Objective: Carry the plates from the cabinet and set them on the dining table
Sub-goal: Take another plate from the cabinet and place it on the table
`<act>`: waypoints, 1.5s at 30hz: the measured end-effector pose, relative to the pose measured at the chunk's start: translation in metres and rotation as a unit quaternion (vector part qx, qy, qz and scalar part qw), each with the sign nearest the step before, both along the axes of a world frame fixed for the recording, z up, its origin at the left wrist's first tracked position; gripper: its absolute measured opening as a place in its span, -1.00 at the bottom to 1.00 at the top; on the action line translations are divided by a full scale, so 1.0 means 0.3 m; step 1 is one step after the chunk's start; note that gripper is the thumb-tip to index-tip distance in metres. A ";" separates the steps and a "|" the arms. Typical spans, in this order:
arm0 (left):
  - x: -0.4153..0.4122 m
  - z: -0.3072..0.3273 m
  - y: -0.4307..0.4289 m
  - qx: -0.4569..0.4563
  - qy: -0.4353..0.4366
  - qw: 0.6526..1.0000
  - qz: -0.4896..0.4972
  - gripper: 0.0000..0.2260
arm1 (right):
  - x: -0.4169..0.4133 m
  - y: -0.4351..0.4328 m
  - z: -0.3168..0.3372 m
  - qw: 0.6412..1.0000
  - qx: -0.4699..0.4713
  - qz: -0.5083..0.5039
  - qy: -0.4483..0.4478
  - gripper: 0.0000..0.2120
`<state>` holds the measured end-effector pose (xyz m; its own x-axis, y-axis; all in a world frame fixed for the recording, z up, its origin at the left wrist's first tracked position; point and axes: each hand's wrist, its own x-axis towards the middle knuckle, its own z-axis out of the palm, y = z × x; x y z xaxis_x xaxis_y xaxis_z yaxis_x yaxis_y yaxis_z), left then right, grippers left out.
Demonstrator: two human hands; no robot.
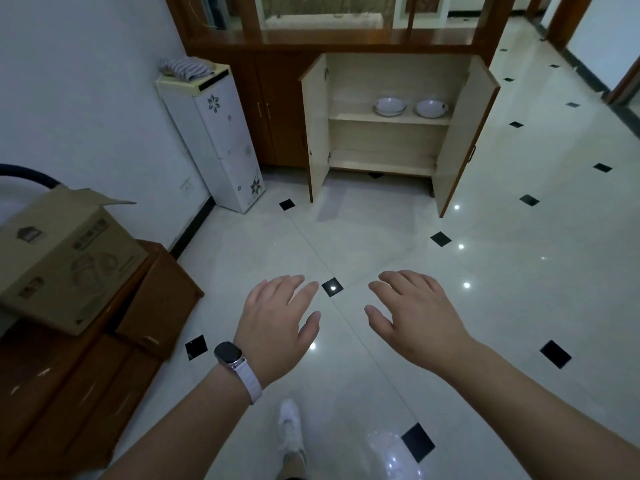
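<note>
Two small stacks of white plates, the left plates (pixel 390 106) and the right plates (pixel 431 108), sit side by side on the upper shelf of a low cabinet (pixel 388 140) whose two doors stand wide open. The cabinet is ahead of me across the tiled floor. My left hand (pixel 277 323), with a watch on the wrist, and my right hand (pixel 415 313) are held out in front of me, palms down, fingers relaxed and holding nothing. Both hands are well short of the cabinet. The dining table is not in view.
A white floral appliance (pixel 214 136) with a striped cloth on top stands left of the cabinet. A cardboard box (pixel 65 258) rests on dark wooden furniture (pixel 104 358) at my left. Glossy white floor tiles (pixel 519 271) stretch ahead and to the right.
</note>
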<state>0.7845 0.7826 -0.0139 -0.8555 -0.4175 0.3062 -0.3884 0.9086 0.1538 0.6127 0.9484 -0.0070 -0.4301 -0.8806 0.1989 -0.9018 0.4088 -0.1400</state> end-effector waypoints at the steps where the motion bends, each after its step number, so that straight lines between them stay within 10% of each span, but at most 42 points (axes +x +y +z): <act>1: -0.024 -0.014 -0.051 0.000 -0.002 1.000 -0.004 -0.62 | -0.018 -0.046 -0.005 1.000 0.003 -0.004 0.002 -0.56; 26: -0.528 -0.050 -1.066 0.038 0.025 0.993 -0.113 -0.64 | -0.383 -0.938 0.044 0.991 0.031 -0.128 0.035 -0.66; 45: -1.338 0.007 -1.419 -0.003 -0.025 0.992 -0.122 -0.66 | -1.250 -1.328 -0.021 0.994 -0.007 -0.104 -0.020 -0.64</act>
